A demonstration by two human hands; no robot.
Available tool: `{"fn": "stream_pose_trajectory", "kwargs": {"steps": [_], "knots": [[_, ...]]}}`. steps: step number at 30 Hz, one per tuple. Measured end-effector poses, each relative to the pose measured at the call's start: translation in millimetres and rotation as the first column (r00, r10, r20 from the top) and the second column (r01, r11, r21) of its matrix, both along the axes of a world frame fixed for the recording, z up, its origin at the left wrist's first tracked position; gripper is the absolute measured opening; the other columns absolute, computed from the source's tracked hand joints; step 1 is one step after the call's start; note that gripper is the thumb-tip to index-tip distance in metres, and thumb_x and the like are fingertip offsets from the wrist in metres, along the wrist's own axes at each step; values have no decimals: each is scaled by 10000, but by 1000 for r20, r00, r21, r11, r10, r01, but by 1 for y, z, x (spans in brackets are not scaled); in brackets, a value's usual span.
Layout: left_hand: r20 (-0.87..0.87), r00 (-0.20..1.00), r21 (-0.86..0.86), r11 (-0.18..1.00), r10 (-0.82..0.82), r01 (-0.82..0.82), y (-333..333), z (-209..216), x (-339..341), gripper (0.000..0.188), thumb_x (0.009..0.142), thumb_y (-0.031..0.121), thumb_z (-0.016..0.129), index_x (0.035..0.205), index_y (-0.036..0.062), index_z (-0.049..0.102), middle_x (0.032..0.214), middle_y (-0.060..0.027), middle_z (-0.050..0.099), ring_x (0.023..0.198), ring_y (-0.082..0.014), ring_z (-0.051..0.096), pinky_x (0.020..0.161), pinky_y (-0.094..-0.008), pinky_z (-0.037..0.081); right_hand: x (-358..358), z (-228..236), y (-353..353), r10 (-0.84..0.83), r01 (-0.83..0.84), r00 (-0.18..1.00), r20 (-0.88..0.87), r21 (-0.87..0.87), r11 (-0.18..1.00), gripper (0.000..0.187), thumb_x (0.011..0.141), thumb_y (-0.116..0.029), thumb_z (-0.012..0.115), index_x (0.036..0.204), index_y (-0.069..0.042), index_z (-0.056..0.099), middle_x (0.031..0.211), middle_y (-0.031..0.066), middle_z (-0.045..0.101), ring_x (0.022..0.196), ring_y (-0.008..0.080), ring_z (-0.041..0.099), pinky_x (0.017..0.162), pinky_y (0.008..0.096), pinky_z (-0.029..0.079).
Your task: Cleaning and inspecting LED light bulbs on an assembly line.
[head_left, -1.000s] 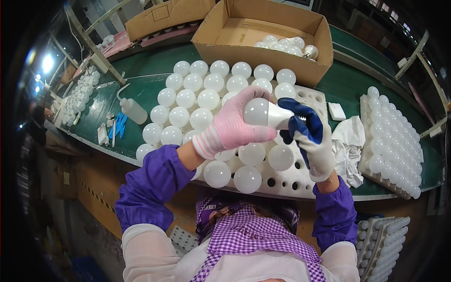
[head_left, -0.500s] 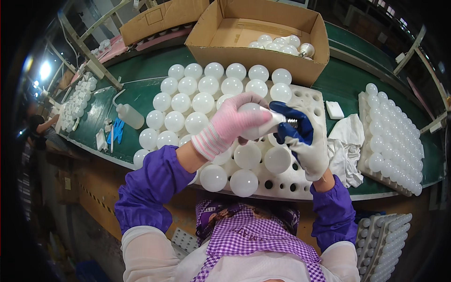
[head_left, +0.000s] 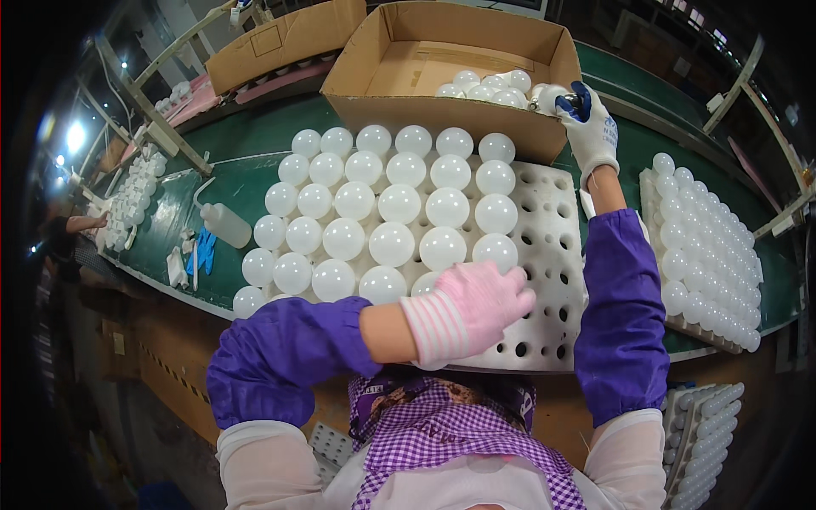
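My left hand, in a pink knit glove with a striped cuff, is closed low over the front of a white foam tray. Its fingers curl downward, and whatever they hold is hidden beneath the palm. Round white light bulbs stand in rows on the tray, some right beside this hand. Farther off, my right hand, in a white glove with dark blue fingertips, is at the right front corner of a cardboard box. Its fingers grip a white light bulb by the metal base end.
Several loose bulbs lie in the box. Another full bulb tray stands at the right. On the green bench at the left are a squeeze bottle and blue gloves. More stacked bulb trays sit low at the right.
My hands have parted from the bulb they held together. The right hand moved away to the box corner and grips a bulb there; the left came down over the tray's front.
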State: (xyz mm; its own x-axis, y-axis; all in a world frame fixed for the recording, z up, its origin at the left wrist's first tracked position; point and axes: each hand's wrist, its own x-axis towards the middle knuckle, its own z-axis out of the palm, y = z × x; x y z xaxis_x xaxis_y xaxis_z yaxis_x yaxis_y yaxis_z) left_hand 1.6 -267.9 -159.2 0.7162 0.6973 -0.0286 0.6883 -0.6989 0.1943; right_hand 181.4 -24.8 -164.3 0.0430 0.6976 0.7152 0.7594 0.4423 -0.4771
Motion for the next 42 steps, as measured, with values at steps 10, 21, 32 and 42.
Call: {"fn": "stream_pose_trajectory", "kwargs": {"steps": [10, 21, 32, 42], "knots": [[381, 907, -64, 984, 178, -166, 25, 18, -28, 475, 687, 127, 763, 1107, 83, 544, 1079, -116, 577, 964, -295, 632, 809, -389, 530, 4, -30, -109, 400, -679, 699, -593, -374, 631, 319, 926, -136, 589, 1220, -12, 611, 950, 102, 687, 771, 153, 665, 677, 254, 526], [768, 482, -357, 906, 423, -226, 18, 18, -46, 584, 677, 131, 817, 1182, 79, 529, 1110, -50, 577, 1024, -149, 576, 903, -300, 482, -20, -22, -191, 299, -952, 129, -946, -34, 305, 285, 917, -71, 603, 1175, 50, 590, 1027, 119, 656, 788, 109, 631, 673, 238, 515], [415, 238, -865, 300, 878, 403, 11, 8, -76, 574, 701, 125, 797, 1202, 83, 521, 973, -82, 589, 658, -122, 601, 494, -216, 467, -38, -27, -206, 703, -729, 657, -273, 9, 685, 448, 825, -145, 781, 1202, 13, 597, 1061, 67, 663, 935, 122, 621, 782, 277, 522], [618, 312, -760, 650, 721, 4, 30, 9, -58, 479, 763, 234, 753, 1168, 82, 547, 916, -63, 626, 713, -153, 625, 505, -265, 490, -38, -20, -202, 447, -858, 369, -815, -114, 500, 322, 872, -33, 678, 1166, 39, 570, 1172, 87, 640, 851, 101, 589, 776, 250, 509]]}}
